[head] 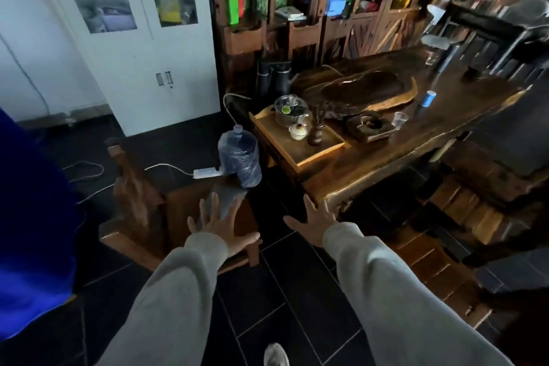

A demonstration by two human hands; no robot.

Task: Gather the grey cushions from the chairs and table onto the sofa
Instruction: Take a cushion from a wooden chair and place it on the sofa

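A small dark grey cushion (227,197) lies on the seat of a low wooden chair (181,217) at the lower left. My left hand (221,224) is spread open just in front of the cushion, fingers partly over its near edge, holding nothing. My right hand (315,221) hovers open beside the near corner of the long wooden table (416,140), fingers apart. Dark grey cushions (511,140) lie on a wooden bench at the right. No sofa can be made out.
A water bottle in a plastic bag (240,157) stands behind the chair, with a power strip (206,172) and cables on the floor. A tea tray (300,137) with a glass pot sits on the table. A person in blue (32,217) stands at the left.
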